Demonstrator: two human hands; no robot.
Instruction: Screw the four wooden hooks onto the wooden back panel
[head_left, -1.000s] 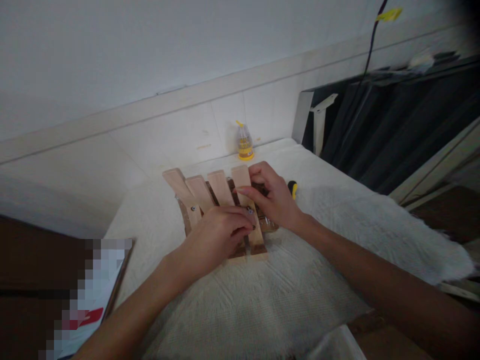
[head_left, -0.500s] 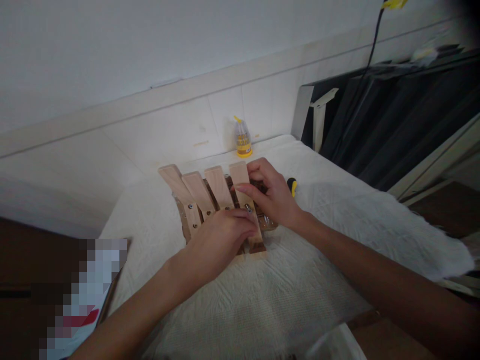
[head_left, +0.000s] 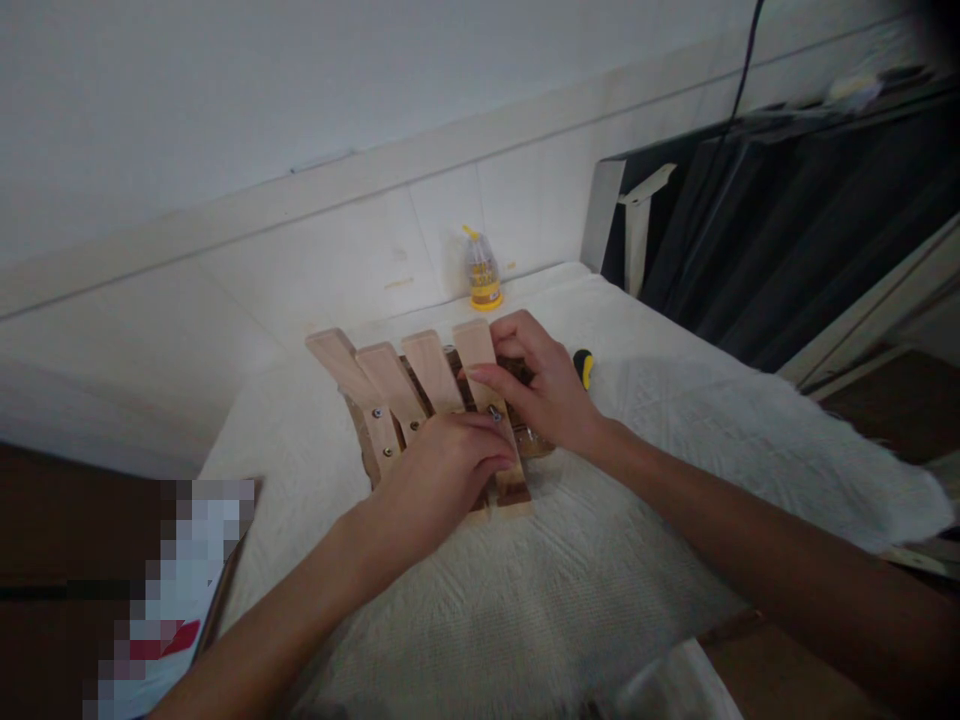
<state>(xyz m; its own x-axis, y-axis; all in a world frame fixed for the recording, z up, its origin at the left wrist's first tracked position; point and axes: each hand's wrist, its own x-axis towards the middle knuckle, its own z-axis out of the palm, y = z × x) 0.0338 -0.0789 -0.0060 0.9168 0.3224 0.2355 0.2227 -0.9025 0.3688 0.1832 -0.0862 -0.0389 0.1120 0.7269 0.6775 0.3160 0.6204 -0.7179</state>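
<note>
Several pale wooden pieces (head_left: 435,368) lie side by side on brown clear-wrapped material, with metal fasteners set into their faces. The rightmost wooden piece (head_left: 474,345) has a metal bolt (head_left: 494,411) standing out of its middle. Around that piece's upper right edge, my right hand (head_left: 546,382) is closed, thumb on the face and fingers partly hidden behind. My left hand (head_left: 439,468) lies across the lower parts of the neighbouring pieces. Its fingers are curled against the rightmost piece just below the bolt, and their tips are partly hidden.
A white cloth (head_left: 600,560) covers the table. Against the wall stands a clear container with yellow trim (head_left: 484,285). A black and yellow handle (head_left: 583,368) lies beyond my right wrist. Dark panels (head_left: 787,220) lean at the right; a blurred-out object (head_left: 180,570) is at the left edge.
The view has shifted slightly. Both hands keep about the same hold on the rightmost wooden piece, and the bolt stays in its place.
</note>
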